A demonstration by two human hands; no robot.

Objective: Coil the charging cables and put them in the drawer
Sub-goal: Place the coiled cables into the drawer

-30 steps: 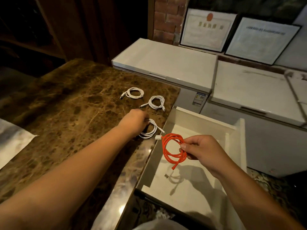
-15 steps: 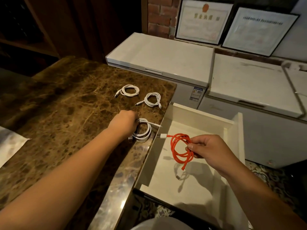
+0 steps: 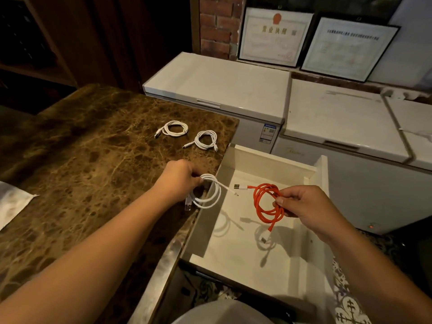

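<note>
My right hand [image 3: 301, 204] pinches a coiled orange cable [image 3: 266, 202] and holds it in the air over the open white drawer [image 3: 268, 160]. Its white plug sticks out to the left and one end dangles down. My left hand [image 3: 180, 181] grips a coiled white cable [image 3: 208, 192] at the brown marble counter's [image 3: 93, 160] right edge, lifted partly over the drawer. Two more coiled white cables [image 3: 175, 129] [image 3: 205, 140] lie farther back on the counter. Only shadows lie on the drawer's floor.
White chest freezers [image 3: 217, 85] stand behind the drawer and to the right. Two framed certificates [image 3: 273, 36] lean on the brick wall. A white sheet [image 3: 11, 202] lies at the counter's left edge. Patterned floor tiles show below the drawer.
My left hand has closed on the nearest white coil and raised it off the counter toward the drawer. My right hand has carried the orange coil farther right over the drawer.
</note>
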